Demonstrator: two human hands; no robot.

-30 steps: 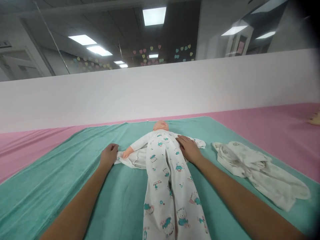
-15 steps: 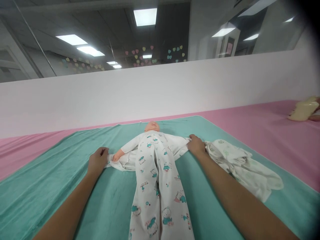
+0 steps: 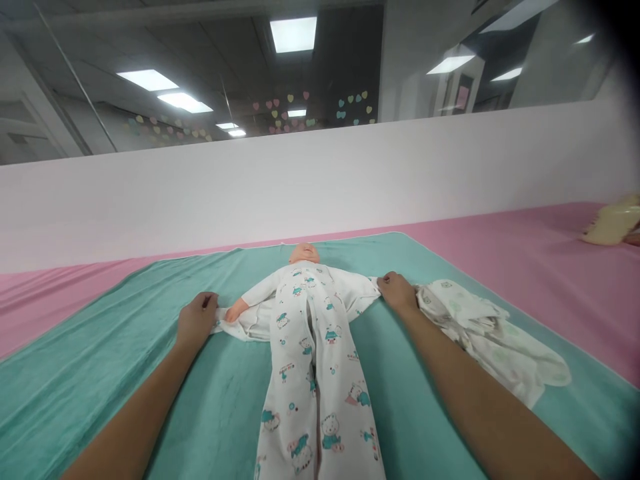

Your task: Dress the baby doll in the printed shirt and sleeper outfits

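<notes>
1. Watching through the head camera from afar, I see a baby doll lying face up on a teal towel, its head at the far end and its feet toward me. It wears a white sleepsuit printed with teal cartoon animals.
2. The doll's bare hand sticks out on the left, over an open flap of the suit. The other arm is covered by its sleeve, reaching right.
3. My left hand sits on the suit's cloth edge left of the doll, fingers curled over it. I cannot tell whether it is gripping.
4. My right hand sits at the end of the right sleeve, fingers bent against it. I cannot tell its grip either.
5. A crumpled white garment with a pale green print lies just right of that hand, on the towel.
6. The towel lies on a pink mat. A cream-coloured object sits at the far right, and a white wall runs along the far edge.
</notes>
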